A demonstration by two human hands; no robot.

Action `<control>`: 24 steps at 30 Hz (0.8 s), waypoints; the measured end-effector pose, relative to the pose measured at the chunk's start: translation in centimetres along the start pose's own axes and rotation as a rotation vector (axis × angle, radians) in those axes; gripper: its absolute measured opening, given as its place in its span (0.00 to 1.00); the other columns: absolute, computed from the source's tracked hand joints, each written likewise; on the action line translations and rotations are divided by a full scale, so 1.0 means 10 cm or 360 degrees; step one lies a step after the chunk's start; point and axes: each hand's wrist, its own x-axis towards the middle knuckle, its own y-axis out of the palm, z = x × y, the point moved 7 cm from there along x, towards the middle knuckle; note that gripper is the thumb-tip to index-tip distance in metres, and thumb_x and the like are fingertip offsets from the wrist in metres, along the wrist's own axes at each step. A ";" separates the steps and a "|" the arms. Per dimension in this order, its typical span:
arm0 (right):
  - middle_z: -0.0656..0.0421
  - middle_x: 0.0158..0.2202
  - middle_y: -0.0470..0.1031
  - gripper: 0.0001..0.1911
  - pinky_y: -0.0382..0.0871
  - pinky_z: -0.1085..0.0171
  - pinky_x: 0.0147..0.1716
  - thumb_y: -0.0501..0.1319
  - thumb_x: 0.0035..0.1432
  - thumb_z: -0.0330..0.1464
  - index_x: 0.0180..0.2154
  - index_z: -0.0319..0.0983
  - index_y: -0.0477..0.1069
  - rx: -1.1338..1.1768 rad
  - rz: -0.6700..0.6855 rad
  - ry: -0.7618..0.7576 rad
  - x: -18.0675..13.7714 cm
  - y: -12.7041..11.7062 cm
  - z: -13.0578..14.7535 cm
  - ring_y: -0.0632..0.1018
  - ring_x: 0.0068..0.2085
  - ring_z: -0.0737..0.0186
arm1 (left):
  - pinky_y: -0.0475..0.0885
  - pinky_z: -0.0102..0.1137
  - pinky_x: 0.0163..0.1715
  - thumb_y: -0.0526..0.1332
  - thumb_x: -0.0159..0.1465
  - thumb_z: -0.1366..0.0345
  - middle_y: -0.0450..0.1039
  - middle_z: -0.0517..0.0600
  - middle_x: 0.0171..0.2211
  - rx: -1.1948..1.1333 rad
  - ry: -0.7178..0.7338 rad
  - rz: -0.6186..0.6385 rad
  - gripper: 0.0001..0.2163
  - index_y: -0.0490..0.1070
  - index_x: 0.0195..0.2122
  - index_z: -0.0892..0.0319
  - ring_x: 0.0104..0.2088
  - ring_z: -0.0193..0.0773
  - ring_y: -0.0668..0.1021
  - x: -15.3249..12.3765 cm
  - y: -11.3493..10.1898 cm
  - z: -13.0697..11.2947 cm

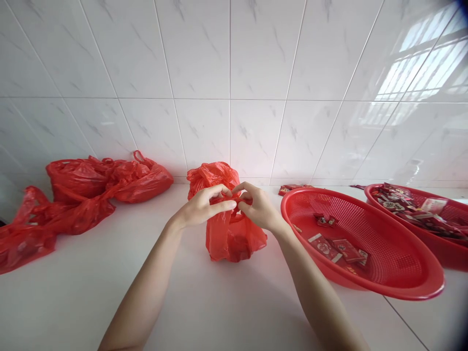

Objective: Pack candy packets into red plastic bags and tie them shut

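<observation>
A small filled red plastic bag (pixel 234 239) stands on the white counter in front of me. My left hand (pixel 203 207) and my right hand (pixel 258 207) meet above it, both with fingers pinched on the bag's twisted handles at its top. The loose upper part of the bag bunches up behind my fingers, against the tiled wall.
A heap of red plastic bags (pixel 84 195) lies at the left along the wall. A red mesh basket (pixel 395 287) with a few small red packets stands at the right. A second red basket (pixel 449 253), full of packets, is behind it. More packets (pixel 288 189) lie by the wall.
</observation>
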 end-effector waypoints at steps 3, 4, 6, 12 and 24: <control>0.65 0.24 0.72 0.15 0.64 0.66 0.26 0.53 0.55 0.24 0.44 0.41 0.67 0.0176 0.0069 0.0059 0.01 0.00 -0.04 0.73 0.25 0.66 | 0.67 0.34 0.35 0.61 0.63 0.57 0.76 0.47 0.33 -0.0007 -0.0012 0.0071 0.09 0.76 0.34 0.55 0.34 0.40 0.75 0.01 0.05 0.03; 0.64 0.26 0.73 0.15 0.65 0.66 0.28 0.54 0.55 0.25 0.44 0.41 0.67 0.0184 0.0078 0.0034 0.01 -0.01 -0.03 0.73 0.27 0.65 | 0.67 0.34 0.35 0.60 0.64 0.57 0.76 0.47 0.32 -0.0063 -0.0052 0.0075 0.10 0.76 0.31 0.56 0.34 0.40 0.75 0.02 0.06 0.07; 0.61 0.33 0.75 0.15 0.67 0.64 0.32 0.55 0.55 0.24 0.45 0.41 0.68 0.0119 0.0074 -0.0071 0.01 -0.05 0.02 0.74 0.32 0.65 | 0.68 0.35 0.37 0.62 0.62 0.57 0.76 0.48 0.33 -0.0253 -0.0172 -0.0010 0.10 0.76 0.30 0.56 0.36 0.41 0.76 0.05 0.05 0.18; 0.57 0.47 0.73 0.16 0.70 0.61 0.42 0.59 0.56 0.25 0.46 0.44 0.70 -0.0091 0.0099 -0.0382 -0.02 -0.06 0.18 0.75 0.42 0.62 | 0.72 0.37 0.37 0.66 0.57 0.58 0.79 0.52 0.35 -0.0849 -0.0375 -0.0112 0.09 0.79 0.33 0.58 0.38 0.45 0.78 0.14 0.08 0.37; 0.56 0.47 0.75 0.06 0.67 0.57 0.50 0.61 0.58 0.26 0.34 0.42 0.74 -0.0124 -0.0042 -0.0477 -0.04 -0.22 0.28 0.76 0.48 0.57 | 0.66 0.41 0.56 0.57 0.66 0.57 0.76 0.49 0.51 -0.0287 -0.0034 -0.0131 0.14 0.77 0.48 0.51 0.55 0.47 0.74 0.14 -0.10 0.27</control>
